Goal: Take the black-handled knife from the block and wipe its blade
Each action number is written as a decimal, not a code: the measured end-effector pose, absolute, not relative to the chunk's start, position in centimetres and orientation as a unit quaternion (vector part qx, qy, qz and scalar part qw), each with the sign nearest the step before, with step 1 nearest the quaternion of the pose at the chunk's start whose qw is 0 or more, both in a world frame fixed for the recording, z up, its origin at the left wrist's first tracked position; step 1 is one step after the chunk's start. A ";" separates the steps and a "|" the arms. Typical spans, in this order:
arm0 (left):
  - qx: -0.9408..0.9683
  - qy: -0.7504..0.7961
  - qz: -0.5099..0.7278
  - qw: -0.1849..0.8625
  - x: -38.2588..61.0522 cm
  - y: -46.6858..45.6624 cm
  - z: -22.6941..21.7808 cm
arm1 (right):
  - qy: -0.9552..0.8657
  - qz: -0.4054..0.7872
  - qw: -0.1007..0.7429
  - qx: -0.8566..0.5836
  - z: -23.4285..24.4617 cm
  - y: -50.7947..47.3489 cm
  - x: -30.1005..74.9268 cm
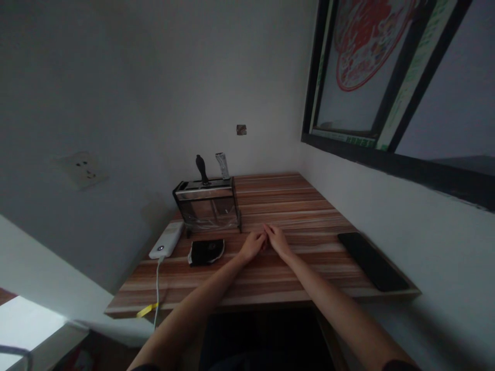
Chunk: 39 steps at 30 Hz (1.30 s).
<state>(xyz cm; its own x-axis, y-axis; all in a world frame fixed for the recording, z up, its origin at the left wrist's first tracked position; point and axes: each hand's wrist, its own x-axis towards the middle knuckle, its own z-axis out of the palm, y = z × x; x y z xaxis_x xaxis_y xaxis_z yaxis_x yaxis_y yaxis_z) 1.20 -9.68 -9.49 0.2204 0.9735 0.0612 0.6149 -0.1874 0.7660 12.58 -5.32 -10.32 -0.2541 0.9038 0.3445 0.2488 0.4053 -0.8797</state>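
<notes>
Both of my hands rest on a striped wooden desk, fingertips meeting near its middle. My left hand lies palm down with its fingers curled loosely together. My right hand lies beside it, fingers stretched toward the left hand and touching it. Neither hand holds anything that I can see. A black pouch lies a short way left of my left hand.
A clear knife holder with two handles sticking up stands at the back left. A white power bank with a cable lies at the left edge. A black phone lies at the right edge, against the wall under a window.
</notes>
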 end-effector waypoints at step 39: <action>0.809 0.500 0.271 0.146 -1.6 -10.3 -8.7 | -0.787 0.260 0.387 -0.405 -10.8 -5.4 12.6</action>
<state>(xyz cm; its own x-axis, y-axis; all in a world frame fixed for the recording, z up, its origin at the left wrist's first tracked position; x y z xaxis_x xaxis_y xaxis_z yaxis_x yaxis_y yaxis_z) -1.56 -10.29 -8.73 0.3527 0.8892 0.2915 0.7307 -0.4563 0.5078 12.55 -5.35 -10.83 -0.3731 0.8378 0.3986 0.4354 0.5375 -0.7221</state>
